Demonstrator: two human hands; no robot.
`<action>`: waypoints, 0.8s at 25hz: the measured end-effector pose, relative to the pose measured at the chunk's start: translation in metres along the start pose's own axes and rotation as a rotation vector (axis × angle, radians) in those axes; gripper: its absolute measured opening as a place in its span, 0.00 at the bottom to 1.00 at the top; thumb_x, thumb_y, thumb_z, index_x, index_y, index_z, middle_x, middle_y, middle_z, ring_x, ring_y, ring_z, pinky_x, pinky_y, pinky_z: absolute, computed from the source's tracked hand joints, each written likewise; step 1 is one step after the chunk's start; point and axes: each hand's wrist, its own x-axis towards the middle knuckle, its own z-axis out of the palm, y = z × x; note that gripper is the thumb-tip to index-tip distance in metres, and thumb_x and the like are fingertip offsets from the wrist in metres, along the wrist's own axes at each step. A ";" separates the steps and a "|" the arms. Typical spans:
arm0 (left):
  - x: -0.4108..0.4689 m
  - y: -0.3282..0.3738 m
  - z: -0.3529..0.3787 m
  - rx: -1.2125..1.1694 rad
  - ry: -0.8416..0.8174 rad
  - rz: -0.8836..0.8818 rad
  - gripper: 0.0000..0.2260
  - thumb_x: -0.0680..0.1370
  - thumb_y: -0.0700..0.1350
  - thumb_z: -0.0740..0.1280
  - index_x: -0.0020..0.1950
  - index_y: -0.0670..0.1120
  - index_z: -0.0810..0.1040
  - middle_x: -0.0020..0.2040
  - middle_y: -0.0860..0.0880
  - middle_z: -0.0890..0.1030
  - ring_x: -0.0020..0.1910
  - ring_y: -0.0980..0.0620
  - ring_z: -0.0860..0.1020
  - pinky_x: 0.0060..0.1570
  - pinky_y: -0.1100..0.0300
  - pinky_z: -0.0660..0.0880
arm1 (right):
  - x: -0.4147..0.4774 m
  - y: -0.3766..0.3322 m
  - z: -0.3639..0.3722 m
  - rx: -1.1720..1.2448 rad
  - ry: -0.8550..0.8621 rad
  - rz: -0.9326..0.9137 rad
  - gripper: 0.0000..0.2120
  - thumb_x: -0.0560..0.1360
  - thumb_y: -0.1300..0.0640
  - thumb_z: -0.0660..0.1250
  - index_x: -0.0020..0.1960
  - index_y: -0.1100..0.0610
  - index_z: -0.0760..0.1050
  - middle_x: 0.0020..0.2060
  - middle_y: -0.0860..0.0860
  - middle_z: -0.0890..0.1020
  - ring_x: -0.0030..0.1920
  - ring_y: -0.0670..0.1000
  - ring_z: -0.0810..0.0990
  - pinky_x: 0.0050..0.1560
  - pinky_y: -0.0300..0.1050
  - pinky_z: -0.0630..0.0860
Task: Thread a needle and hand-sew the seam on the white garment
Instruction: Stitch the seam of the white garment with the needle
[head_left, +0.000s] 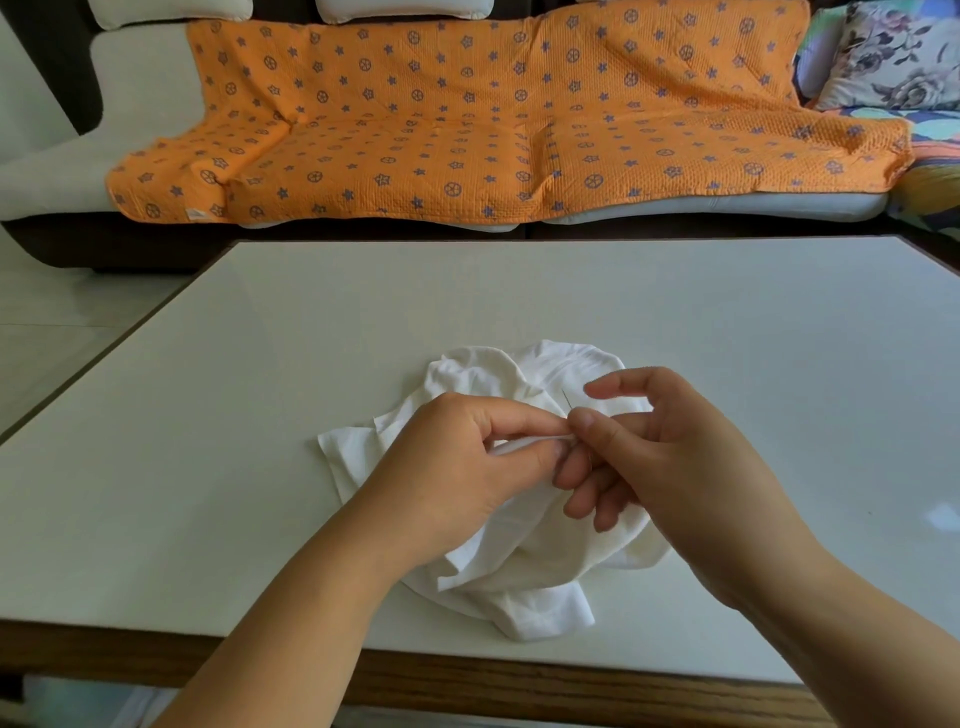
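A pale sofa (47, 171) ran across the back, most of its seat and backrest draped in an orange blanket (467, 130) whose lower hem hung over the seat's front edge. A narrow dark gap separated it from the far edge of the bench (208, 415). The bench's pale top lay bare to the left, to the right and beyond the work, its left edge running off diagonally and its wood-trimmed near edge crossing under both forearms. The white garment (519, 571) sat crumpled near the middle, closer to the near edge than the far one, one corner almost reaching that edge. The left hand (457, 467) rested on the cloth, its grip closed on a raised fold pinched between thumb and forefinger. The right hand (675, 457) met it fingertip to fingertip, its grip pinching the needle (567, 400), which stood up thin and dark past the thumb tip while the forefinger arched above. Thread could not be made out.
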 end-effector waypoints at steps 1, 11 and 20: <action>0.000 -0.001 0.001 0.018 0.009 0.003 0.08 0.77 0.43 0.70 0.48 0.57 0.85 0.45 0.63 0.85 0.50 0.68 0.80 0.51 0.76 0.72 | 0.001 0.000 -0.001 0.014 -0.034 0.027 0.05 0.79 0.58 0.64 0.55 0.54 0.72 0.32 0.57 0.85 0.29 0.53 0.82 0.30 0.40 0.76; 0.003 -0.008 0.001 0.151 -0.013 -0.040 0.06 0.78 0.49 0.68 0.47 0.61 0.83 0.48 0.68 0.83 0.51 0.71 0.78 0.52 0.79 0.70 | 0.019 0.000 -0.023 -0.397 0.236 -0.035 0.08 0.80 0.52 0.62 0.45 0.55 0.75 0.34 0.40 0.84 0.29 0.42 0.79 0.35 0.41 0.71; 0.004 -0.011 -0.004 0.067 -0.077 -0.070 0.08 0.79 0.46 0.67 0.49 0.59 0.83 0.50 0.67 0.83 0.54 0.72 0.77 0.54 0.79 0.69 | 0.045 0.007 -0.042 0.781 0.071 0.097 0.05 0.81 0.62 0.60 0.48 0.62 0.72 0.35 0.60 0.84 0.48 0.62 0.85 0.46 0.49 0.83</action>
